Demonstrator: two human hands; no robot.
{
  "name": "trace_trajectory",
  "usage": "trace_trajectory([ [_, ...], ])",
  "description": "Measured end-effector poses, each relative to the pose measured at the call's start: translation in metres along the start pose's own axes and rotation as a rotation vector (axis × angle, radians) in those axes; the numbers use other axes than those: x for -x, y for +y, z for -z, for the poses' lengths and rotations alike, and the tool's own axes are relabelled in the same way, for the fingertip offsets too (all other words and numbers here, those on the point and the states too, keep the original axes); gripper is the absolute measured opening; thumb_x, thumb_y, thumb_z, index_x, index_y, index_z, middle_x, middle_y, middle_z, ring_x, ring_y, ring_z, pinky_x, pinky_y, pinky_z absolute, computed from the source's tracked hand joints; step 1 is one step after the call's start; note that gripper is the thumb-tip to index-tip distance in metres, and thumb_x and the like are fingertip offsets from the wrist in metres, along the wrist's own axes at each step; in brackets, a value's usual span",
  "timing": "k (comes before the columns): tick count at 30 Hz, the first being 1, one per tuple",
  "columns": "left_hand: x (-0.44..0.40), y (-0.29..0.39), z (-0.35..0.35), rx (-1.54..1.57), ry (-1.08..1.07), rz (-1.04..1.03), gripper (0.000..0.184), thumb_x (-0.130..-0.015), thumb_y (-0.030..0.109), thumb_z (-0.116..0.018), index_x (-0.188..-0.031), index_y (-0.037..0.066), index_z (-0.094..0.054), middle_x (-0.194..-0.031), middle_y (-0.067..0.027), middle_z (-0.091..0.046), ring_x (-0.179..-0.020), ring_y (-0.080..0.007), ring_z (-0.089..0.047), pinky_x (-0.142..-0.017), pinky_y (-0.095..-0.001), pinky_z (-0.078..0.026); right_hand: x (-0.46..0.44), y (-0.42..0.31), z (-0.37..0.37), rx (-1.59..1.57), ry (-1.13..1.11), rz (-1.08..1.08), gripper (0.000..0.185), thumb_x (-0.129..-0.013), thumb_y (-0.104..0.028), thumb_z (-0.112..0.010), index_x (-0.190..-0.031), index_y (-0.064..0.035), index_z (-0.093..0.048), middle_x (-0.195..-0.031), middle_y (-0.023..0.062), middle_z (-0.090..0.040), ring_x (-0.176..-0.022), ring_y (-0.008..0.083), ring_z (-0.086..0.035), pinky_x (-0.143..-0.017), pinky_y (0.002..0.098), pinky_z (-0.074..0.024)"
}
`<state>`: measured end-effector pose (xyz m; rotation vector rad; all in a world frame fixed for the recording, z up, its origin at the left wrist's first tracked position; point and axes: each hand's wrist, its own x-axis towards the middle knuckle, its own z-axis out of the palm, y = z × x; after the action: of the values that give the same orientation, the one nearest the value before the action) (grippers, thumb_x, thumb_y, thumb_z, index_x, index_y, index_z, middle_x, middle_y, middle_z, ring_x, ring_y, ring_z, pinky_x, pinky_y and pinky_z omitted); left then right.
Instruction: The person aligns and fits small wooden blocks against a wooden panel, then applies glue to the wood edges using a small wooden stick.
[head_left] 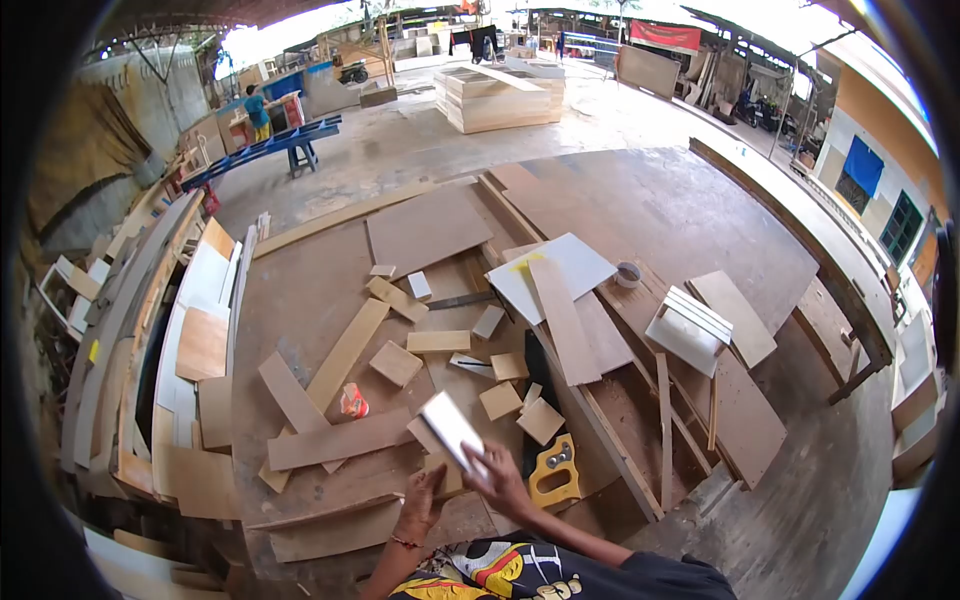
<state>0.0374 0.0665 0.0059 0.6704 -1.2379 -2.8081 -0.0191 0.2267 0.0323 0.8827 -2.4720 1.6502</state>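
My right hand (pixel 497 478) is closed on a white-faced board piece (pixel 452 428), tilted up in front of me. A tan wooden block (pixel 449 478) is between my hands, and my left hand (pixel 422 497) has its fingers curled against its edge; part of the grip is hidden. Just right of my right hand, a handsaw with a yellow handle (pixel 556 470) lies with its dark blade pointing away. Small wood blocks (pixel 501 401) lie scattered ahead of my hands. An orange-red container (pixel 354 401) sits among the flat strips (pixel 340 438) on the left.
A tape roll (pixel 627 274) and white panel (pixel 552 277) lie on the worktable (pixel 660 200). Long boards (pixel 190 330) lean along the left. A stack of panels (pixel 498 95) and a blue trestle (pixel 262 152) stand farther off. A person (pixel 257 112) is at the back left.
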Motion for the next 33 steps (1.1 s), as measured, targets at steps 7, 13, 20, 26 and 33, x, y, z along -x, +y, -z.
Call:
trace_trajectory([
  [7,-0.004,0.019,-0.008,0.024,0.017,-0.031,0.029,-0.087,0.020,-0.060,-0.106,-0.002,-0.058,-0.097,-0.0086,-0.064,-0.083,-0.0189,-0.063,-0.075,-0.0335,-0.053,-0.003,-0.004,-0.005,-0.033,-0.017,0.081,0.047,-0.083,-0.029,-0.062,-0.128,-0.0202,-0.052,-0.121,0.0190,-0.048,-0.109,0.0344,-0.046,-0.095,0.0406,-0.0360],
  [13,-0.001,0.006,-0.005,-0.157,-0.014,0.016,0.033,-0.088,0.021,-0.058,-0.112,-0.002,-0.055,-0.100,-0.0095,-0.064,-0.088,-0.0208,-0.063,-0.079,-0.0357,-0.053,-0.035,0.008,0.002,0.034,0.127,-0.007,0.046,-0.083,-0.027,-0.062,-0.127,-0.0175,-0.053,-0.116,0.0178,-0.053,-0.106,0.0317,-0.046,-0.092,0.0410,-0.0359],
  [20,0.007,0.028,-0.013,0.069,-0.017,-0.023,0.028,-0.087,0.020,-0.060,-0.105,-0.002,-0.059,-0.096,-0.0077,-0.064,-0.081,-0.0181,-0.064,-0.071,-0.0317,-0.054,-0.011,-0.008,-0.005,0.076,-0.022,0.154,0.047,-0.082,-0.029,-0.063,-0.127,-0.0190,-0.053,-0.120,0.0197,-0.050,-0.110,0.0344,-0.044,-0.094,0.0432,-0.0355],
  [26,0.005,0.015,-0.005,0.075,-0.006,0.023,0.030,-0.089,0.020,-0.058,-0.108,-0.003,-0.057,-0.099,-0.0100,-0.064,-0.084,-0.0185,-0.064,-0.075,-0.0326,-0.053,-0.037,0.007,-0.009,0.025,0.076,0.102,0.046,-0.082,-0.031,-0.062,-0.127,-0.0219,-0.054,-0.115,0.0180,-0.051,-0.104,0.0333,-0.045,-0.091,0.0433,-0.0364],
  [33,0.003,0.013,0.003,0.102,-0.047,0.034,0.031,-0.088,0.019,-0.059,-0.109,-0.004,-0.056,-0.102,-0.0105,-0.062,-0.086,-0.0199,-0.063,-0.076,-0.0344,-0.053,-0.035,0.006,-0.008,0.092,0.068,0.076,0.047,-0.082,-0.033,-0.062,-0.127,-0.0226,-0.054,-0.117,0.0176,-0.050,-0.104,0.0326,-0.044,-0.091,0.0436,-0.0366],
])
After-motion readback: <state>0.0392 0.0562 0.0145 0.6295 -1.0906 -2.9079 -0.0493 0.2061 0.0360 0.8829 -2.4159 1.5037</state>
